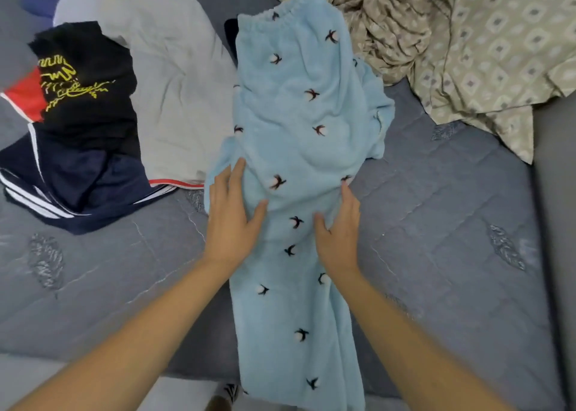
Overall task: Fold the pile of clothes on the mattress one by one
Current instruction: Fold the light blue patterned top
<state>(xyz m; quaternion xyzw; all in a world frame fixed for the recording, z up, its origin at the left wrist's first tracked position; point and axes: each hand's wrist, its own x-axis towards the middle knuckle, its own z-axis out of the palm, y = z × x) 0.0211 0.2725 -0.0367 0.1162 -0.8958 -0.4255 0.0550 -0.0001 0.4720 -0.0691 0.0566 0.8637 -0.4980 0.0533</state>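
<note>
Both hands lie on the light blue fleece trousers (299, 148) at mid-frame: the left hand (232, 215) rests flat on the cloth's left edge with fingers straight and spread, holding nothing, while the right hand (338, 226) presses on the right edge with its fingertips dipped into a fold, so whether it pinches the cloth I cannot tell. The step in hand looks like smoothing and squaring the trousers, which appear laid leg over leg, before the fold itself. The next move probably calls for taking hold of one end and bringing it over toward the other. The trousers run lengthwise from the elastic waistband at top centre down past the wrists to the bottom edge, on the grey quilted mattress (452, 223). At upper left lie a black printed shirt (84, 80), navy striped shorts (71, 186) and a pale grey garment (177, 98); a beige patterned sheet (467, 36) is bunched at upper right.
</note>
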